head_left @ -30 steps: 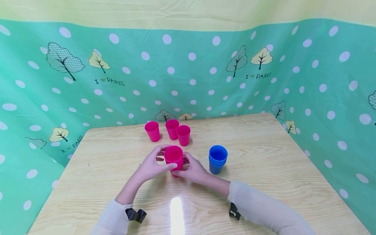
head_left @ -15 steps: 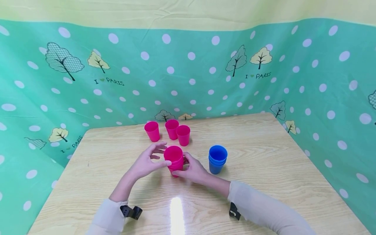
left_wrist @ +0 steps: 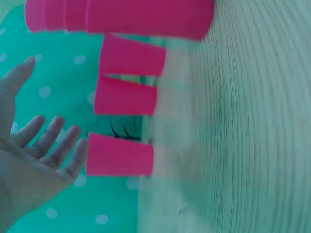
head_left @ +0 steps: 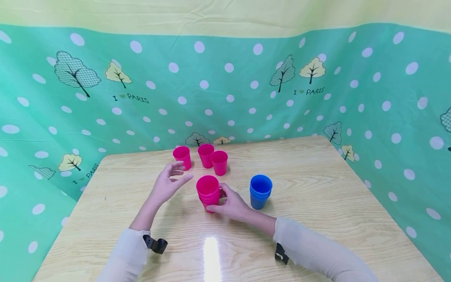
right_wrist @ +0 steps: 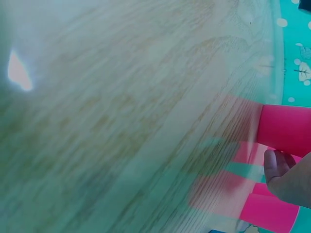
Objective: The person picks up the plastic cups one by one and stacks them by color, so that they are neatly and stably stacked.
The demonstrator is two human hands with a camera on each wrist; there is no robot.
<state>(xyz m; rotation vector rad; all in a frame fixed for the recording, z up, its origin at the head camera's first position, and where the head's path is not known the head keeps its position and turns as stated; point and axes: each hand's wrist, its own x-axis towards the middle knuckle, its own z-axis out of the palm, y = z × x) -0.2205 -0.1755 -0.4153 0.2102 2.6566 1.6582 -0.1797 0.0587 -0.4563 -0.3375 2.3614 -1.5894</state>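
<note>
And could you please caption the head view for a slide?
Right hand grips stacked pink tapered cups; left hand hovers near three more pink cups.

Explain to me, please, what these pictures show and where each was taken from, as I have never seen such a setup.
There is no machine, only a bare left hand and right hand. The wide pictures look forward and down from the head; the other two look from each wrist. On the table stand three single pink cups, with a pink stack in front of them and a blue stack to the right. The right hand holds the pink stack; the left holds nothing.
</note>
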